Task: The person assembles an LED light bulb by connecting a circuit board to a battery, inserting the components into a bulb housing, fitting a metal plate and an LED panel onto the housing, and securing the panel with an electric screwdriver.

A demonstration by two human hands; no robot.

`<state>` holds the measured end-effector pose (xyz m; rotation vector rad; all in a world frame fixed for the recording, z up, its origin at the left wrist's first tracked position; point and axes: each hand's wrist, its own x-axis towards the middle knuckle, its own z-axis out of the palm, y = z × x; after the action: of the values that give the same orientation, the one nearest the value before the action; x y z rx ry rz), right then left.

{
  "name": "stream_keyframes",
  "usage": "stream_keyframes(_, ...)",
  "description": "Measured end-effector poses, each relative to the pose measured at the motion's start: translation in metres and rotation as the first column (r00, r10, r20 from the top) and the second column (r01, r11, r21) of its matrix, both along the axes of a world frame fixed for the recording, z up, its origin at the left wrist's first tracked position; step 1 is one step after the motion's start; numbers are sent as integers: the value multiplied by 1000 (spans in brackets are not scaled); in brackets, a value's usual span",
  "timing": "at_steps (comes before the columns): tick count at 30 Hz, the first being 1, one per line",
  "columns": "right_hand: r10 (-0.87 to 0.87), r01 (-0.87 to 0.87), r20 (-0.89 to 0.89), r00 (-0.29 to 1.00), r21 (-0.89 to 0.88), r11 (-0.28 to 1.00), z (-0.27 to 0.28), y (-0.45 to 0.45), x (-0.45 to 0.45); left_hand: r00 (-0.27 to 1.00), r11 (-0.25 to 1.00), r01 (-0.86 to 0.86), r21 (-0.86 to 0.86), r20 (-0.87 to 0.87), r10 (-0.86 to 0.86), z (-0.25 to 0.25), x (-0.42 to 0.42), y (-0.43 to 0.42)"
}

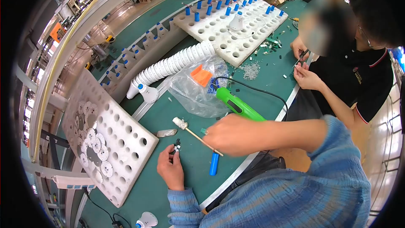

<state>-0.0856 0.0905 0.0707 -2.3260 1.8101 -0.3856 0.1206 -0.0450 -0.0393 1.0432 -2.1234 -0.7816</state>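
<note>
My left hand (pixel 171 169) rests low over the green table, thumb and fingers pinched on small black-and-white parts (pixel 176 147). My right hand (pixel 230 134) is closed, with a small green piece (pixel 204 131) showing at its fingertips; the rest of its grip is hidden. Beneath it lies a wooden stick (pixel 197 137) with a lumpy white end. A blue cylinder (pixel 214 164) is on the table just below the stick's lower end. Beyond my right hand, a green corded power tool (pixel 238 104) lies beside a clear plastic bag (pixel 192 95) with an orange piece (pixel 201 75).
White hole boards stand at the left (pixel 126 160) with printed discs, and at the back (pixel 219 29) with blue cylinders. A row of stacked white housings (pixel 177 64) lies between them. Loose clear parts (pixel 251 71) are scattered right of the bag. A co-worker's hands (pixel 306 76) work at right.
</note>
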Motion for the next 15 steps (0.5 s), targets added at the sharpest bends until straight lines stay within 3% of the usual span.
stream_keyframes(2, -112, 129, 216, 970, -67, 989, 16, 42, -24, 1000, 1000, -4, -4, 15, 4, 0, 0, 2)
stream_keyframes(4, -346, 309, 238, 908, 179, 934, 31, 85, -38, 999, 1000, -22, -7, 23, 22, 1, -5, 4)
stream_keyframes(6, -440, 388, 132, 888, 296, 873, 29, 124, -50, 1000, 1000, -13, -4, -7, 13, 0, -8, 5)
stream_keyframes(9, -535, 433, 111, 838, 461, 775, 25, 167, -64, 1000, 999, 0, -43, 15, 1, 6, -14, 10)
stream_keyframes(11, -493, 482, -104, 864, 457, 747, 14, 189, -69, 999, 996, 6, -92, 54, -1, 7, -14, 10)
stream_keyframes(15, -503, 598, -332, 798, 538, 594, -4, 205, -68, 999, 997, -26, 70, -39, 29, 1, -9, 6)
